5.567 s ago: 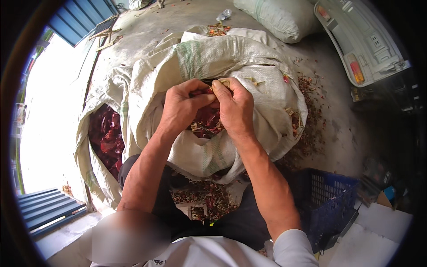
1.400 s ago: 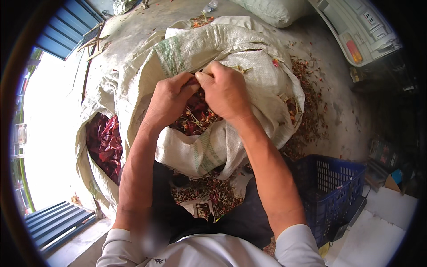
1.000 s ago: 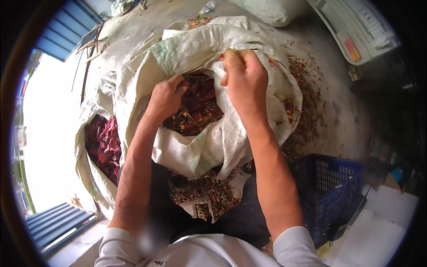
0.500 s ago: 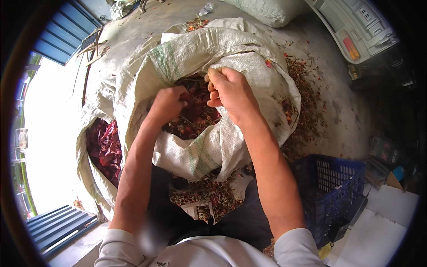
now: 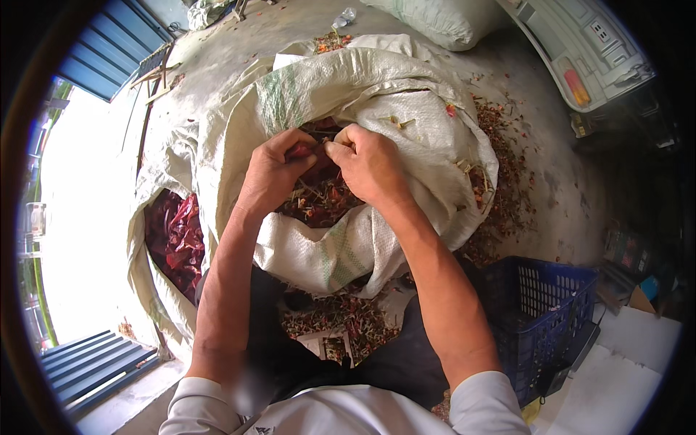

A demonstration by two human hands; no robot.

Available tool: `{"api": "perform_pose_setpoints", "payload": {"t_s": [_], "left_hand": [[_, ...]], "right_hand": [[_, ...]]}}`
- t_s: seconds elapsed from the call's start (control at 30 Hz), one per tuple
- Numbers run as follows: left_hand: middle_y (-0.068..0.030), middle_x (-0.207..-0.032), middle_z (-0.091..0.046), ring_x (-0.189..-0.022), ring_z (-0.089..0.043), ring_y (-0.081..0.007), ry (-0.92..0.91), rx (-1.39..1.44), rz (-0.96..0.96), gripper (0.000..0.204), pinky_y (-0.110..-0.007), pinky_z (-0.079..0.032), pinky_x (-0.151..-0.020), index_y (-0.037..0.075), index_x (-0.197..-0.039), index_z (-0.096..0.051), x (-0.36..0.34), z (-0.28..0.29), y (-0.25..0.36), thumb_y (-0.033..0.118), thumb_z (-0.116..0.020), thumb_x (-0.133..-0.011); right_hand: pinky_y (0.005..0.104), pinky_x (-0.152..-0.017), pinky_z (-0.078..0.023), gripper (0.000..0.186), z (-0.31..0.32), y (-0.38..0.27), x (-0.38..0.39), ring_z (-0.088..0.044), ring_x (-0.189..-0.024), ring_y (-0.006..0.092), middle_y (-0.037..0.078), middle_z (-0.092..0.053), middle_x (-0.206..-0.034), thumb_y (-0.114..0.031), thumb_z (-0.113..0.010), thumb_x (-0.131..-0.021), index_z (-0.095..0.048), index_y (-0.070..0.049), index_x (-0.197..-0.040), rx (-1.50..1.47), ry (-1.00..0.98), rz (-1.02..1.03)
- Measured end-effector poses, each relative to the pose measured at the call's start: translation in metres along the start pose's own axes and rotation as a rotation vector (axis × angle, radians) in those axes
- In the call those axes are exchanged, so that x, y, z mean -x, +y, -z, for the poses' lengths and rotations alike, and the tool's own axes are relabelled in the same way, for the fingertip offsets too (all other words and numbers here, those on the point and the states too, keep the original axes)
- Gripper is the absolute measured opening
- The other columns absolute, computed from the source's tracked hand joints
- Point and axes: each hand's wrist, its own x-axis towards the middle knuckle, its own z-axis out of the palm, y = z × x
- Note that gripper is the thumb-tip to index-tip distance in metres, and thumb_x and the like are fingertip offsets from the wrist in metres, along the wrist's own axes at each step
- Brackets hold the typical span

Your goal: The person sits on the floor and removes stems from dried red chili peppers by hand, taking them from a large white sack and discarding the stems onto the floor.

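My left hand (image 5: 279, 163) is closed round a dried red pepper (image 5: 300, 151) over the opening of the large white woven sack (image 5: 319, 85). Just to its right, my right hand (image 5: 368, 163) is closed, thumb and forefinger pinched at the pepper's tip or stem, which is too small to make out. Below them, the sack holds dark red peppers mixed with pale stems and debris (image 5: 319, 203). A second sack (image 5: 138, 239) at the left gapes open on glossy deep red dried peppers (image 5: 174, 239).
A blue plastic crate (image 5: 536, 304) stands at my right beside white boards (image 5: 631, 362). A full white sack (image 5: 435, 18) and a pale vehicle panel (image 5: 573, 51) are at the back right. Scattered stems (image 5: 507, 174) lie round the sack. Blue slatted metal (image 5: 109, 43) borders the bright opening at left.
My right hand has dropped from near the sack's upper right rim to beside my left hand. My left hand has turned slightly and now shows a red pepper in its fingers.
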Motion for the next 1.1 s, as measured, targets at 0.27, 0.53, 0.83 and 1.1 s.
{"api": "perform_pose_setpoints", "payload": {"t_s": [0.27,0.53,0.83,1.1], "left_hand": [[-0.0105,-0.095,-0.072,-0.087,-0.068,-0.0153,-0.067,-0.099,0.027,0.033,-0.031,-0.053,-0.082,0.002,-0.114,-0.067,0.002,-0.001,0.025,0.008,-0.075,-0.083],[-0.0045,-0.088,-0.071,-0.079,-0.067,-0.0129,-0.059,0.373,0.085,0.02,-0.026,-0.053,-0.073,0.002,-0.106,-0.068,0.002,-0.001,0.019,0.007,-0.073,-0.088],[-0.0041,-0.083,-0.067,-0.078,-0.064,-0.0098,0.057,0.463,0.197,0.013,-0.024,-0.052,-0.063,0.003,-0.106,-0.063,-0.008,0.004,0.018,0.003,-0.063,-0.093],[-0.0233,-0.108,-0.07,-0.101,-0.067,-0.0391,-0.248,-0.64,0.077,0.048,-0.045,-0.053,-0.089,0.006,-0.121,-0.066,-0.042,-0.018,-0.079,0.024,-0.078,-0.079]], "right_hand": [[0.044,-0.068,-0.054,0.018,-0.015,0.002,0.006,-0.067,-0.075,0.0369,0.016,-0.064,-0.079,-0.018,-0.061,-0.095,-0.057,-0.002,-0.089,0.399,0.181,0.346],[0.0351,-0.058,-0.052,0.017,-0.008,-0.009,0.007,-0.062,-0.064,0.0195,0.008,-0.062,-0.075,-0.018,-0.061,-0.097,-0.06,-0.002,-0.092,-0.339,0.074,0.134],[0.0279,-0.059,-0.055,0.011,0.056,0.009,-0.025,-0.061,-0.067,0.0121,0.01,-0.068,-0.087,-0.012,-0.056,-0.1,-0.062,-0.003,-0.098,-1.663,0.344,-0.007],[0.0299,-0.063,-0.059,0.013,0.056,0.017,-0.025,-0.065,-0.072,0.0139,0.012,-0.069,-0.09,-0.013,-0.056,-0.1,-0.062,-0.002,-0.097,-1.631,0.29,-0.07]]}}
